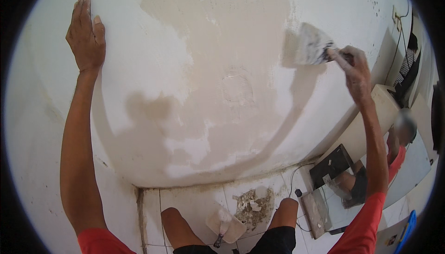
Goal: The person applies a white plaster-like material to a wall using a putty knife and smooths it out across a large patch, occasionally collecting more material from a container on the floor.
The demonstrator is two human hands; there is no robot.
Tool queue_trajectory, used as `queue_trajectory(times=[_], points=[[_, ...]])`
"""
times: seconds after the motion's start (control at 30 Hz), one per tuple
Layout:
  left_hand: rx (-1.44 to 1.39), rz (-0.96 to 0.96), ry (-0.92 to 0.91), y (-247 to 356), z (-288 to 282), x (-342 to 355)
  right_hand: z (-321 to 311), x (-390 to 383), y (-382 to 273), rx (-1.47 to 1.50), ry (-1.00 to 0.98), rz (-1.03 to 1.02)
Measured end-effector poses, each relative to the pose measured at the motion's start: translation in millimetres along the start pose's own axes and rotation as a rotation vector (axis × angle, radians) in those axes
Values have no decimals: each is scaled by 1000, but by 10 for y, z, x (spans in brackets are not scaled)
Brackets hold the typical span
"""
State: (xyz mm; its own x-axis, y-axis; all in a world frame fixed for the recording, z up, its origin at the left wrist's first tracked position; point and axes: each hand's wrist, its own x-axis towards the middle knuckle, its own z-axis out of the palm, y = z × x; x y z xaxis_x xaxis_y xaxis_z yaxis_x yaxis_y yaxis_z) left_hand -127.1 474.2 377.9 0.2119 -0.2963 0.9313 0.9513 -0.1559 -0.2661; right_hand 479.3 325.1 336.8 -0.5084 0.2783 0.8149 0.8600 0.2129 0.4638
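My left hand [87,38] lies against the white wall [139,64] at the upper left, fingers stretched upward and holding nothing. At the upper right, my right hand [356,73] is closed around the handle of a wide putty knife [315,45]. Its blade, smeared with white and dark residue, is at the wall's surface and slightly blurred. Between the hands runs a large beige patch of filler [236,36] with uneven edges. Lower in that patch a rough rounded outline [237,87] shows. The shadows of my arms and head fall across the wall.
Between my knees, a pale board [235,230] with a dark-handled tool rests on the tiled floor [190,199]. Beside it is a broken, rubble-filled spot [254,205]. At right stand a black flat panel [331,165] and a mirror [417,156] reflecting a person. Cables [402,31] hang above.
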Motion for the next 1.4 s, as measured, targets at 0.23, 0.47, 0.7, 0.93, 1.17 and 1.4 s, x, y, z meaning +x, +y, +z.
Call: queue_trajectory(times=[0.23, 0.47, 0.7, 0.93, 1.17, 1.4], points=[[0, 56, -30, 20, -83, 68, 378, 797, -976, 59, 31, -281], [9, -26, -86, 98, -126, 130, 467, 846, -653, -61, 90, -270], [7, -25, -93, 103, -115, 62, 295, 577, -137, -241, 47, -145], [-49, -15, -91, 66, -124, 48, 16, 225, 206, -243, -49, -5], [21, -54, -100, 73, -127, 65, -172, -117, -284, 110, 117, 259], [12, -143, -157, 113, -241, 76, -90, 1168, -917, 117, 102, -33]])
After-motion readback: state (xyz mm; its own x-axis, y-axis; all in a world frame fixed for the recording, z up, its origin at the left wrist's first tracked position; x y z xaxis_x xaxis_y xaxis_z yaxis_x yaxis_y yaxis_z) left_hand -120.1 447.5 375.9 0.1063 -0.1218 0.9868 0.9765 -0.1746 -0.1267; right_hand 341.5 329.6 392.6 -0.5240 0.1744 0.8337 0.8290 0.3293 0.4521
